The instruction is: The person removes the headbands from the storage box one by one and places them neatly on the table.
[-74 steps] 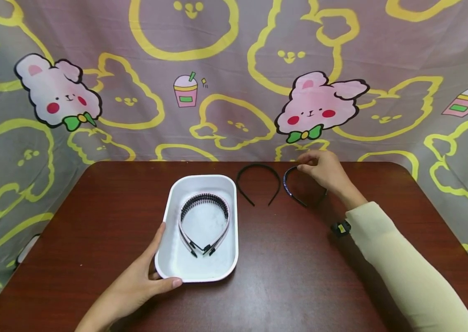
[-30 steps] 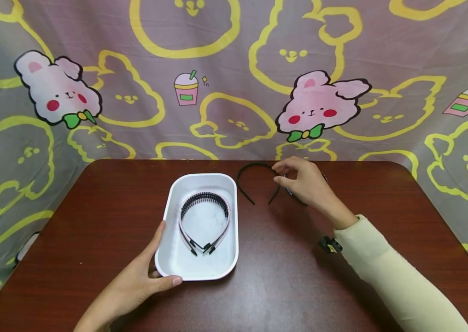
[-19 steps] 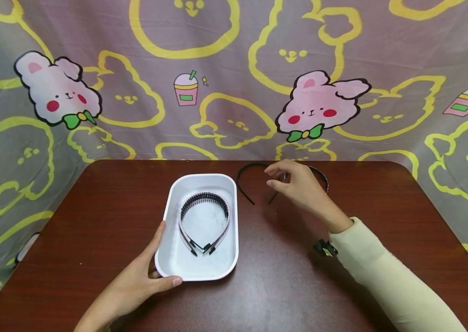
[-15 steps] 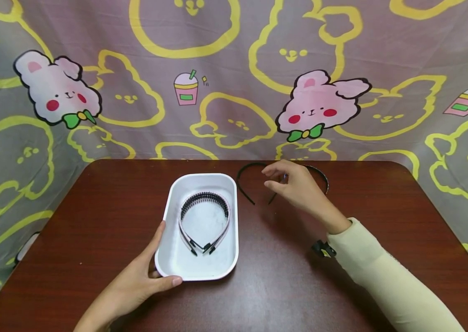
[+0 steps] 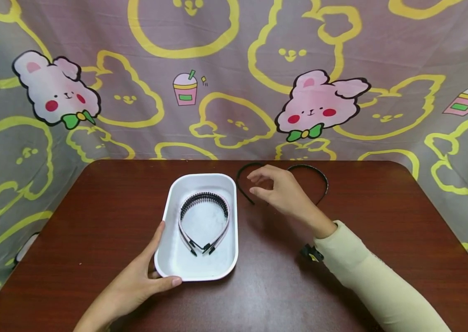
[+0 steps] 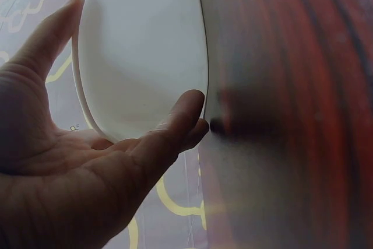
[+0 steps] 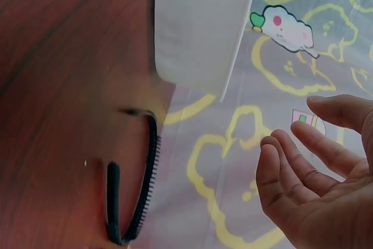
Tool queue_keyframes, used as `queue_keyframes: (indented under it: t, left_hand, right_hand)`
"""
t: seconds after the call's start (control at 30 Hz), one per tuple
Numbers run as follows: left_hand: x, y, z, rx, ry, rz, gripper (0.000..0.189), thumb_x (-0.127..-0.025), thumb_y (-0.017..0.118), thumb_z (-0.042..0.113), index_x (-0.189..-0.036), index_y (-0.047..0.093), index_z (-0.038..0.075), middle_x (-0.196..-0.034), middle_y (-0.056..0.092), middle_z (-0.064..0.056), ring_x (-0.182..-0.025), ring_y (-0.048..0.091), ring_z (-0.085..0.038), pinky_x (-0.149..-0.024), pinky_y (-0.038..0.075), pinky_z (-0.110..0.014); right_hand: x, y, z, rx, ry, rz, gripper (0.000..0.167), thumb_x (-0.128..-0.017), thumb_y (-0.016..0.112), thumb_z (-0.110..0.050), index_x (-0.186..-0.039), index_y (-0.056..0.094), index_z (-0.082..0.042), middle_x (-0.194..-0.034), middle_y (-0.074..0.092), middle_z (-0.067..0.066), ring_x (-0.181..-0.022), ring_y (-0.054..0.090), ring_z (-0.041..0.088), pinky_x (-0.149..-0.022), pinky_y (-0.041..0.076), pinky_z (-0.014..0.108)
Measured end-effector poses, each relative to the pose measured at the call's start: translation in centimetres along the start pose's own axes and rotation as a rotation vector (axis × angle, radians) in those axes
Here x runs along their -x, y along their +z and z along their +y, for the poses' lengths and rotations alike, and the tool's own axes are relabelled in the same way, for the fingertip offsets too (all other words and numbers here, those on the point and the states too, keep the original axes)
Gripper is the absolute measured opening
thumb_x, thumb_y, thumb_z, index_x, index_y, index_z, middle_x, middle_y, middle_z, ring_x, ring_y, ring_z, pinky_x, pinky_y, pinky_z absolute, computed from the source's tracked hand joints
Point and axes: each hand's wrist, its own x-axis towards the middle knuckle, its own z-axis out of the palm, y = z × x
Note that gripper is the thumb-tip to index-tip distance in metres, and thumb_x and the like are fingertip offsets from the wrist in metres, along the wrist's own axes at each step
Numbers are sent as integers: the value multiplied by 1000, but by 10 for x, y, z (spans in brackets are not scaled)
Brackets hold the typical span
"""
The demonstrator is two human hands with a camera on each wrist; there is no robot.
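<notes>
My left hand [image 5: 130,283] grips the near left corner of a white tray [image 5: 171,273], thumb over the near rim and fingers along the left side; the left wrist view shows this hold close up. In the tray lie several headbands [image 5: 205,197], pale pink and black with teeth. My right hand [image 5: 281,191] hovers right of the tray, fingers loosely bent and holding nothing. It partly covers a black headband [image 5: 238,176], whose teeth show in the right wrist view. Behind it lies a dark glittery headband [image 5: 327,183], its left side hidden by the hand.
All of this stands on a dark red-brown wooden table [image 5: 105,207]. A patterned curtain [image 5: 242,83] with yellow outlines and pink bunnies hangs along the far edge and both sides. A small black device [image 5: 312,253] sits under my right wrist.
My right hand has moved left and nearer from the glittery headband to over the black headband, nothing in its fingers. My left hand and the tray have stayed still.
</notes>
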Motion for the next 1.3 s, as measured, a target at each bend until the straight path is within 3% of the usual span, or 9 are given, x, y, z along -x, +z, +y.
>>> queue_keyframes:
  t: [0.43, 0.83, 1.1, 1.3]
  left_hand:
    - [0, 0, 1, 3, -2, 2, 125, -85, 89, 25, -169, -2, 34, -174, 7, -23, -107, 68, -16, -85, 56, -20]
    - [0, 0, 0, 8, -16, 1, 126, -85, 89, 24, -169, -3, 36, -175, 4, -23, -107, 67, -17, -84, 56, -20]
    - [1, 1, -1, 31, 1, -1, 125, -85, 89, 23, -169, -3, 35, -175, 3, -23, -108, 67, -17, -85, 57, -21]
    - [0, 0, 0, -5, 4, 12, 125, -85, 89, 26, -169, -2, 34, -175, 4, -22, -109, 66, -16, -86, 55, -19]
  right_hand:
    - [-3, 25, -6, -67, -38, -24, 25, -89, 79, -2, -113, 76, -1, -105, 74, 14, -98, 71, 25, -91, 55, 45]
    - [-8, 43, -13, -128, -35, -36, 27, -89, 77, -1, -116, 74, 2, -106, 73, 19, -98, 72, 34, -90, 57, 51]
    - [-14, 55, -12, -124, -50, -24, 27, -89, 78, 0, -116, 73, 3, -107, 73, 22, -98, 72, 32, -90, 57, 49]
    - [-20, 62, -13, -112, -39, -28, 28, -89, 78, -1, -117, 74, 2, -106, 72, 21, -98, 71, 29, -87, 57, 47]
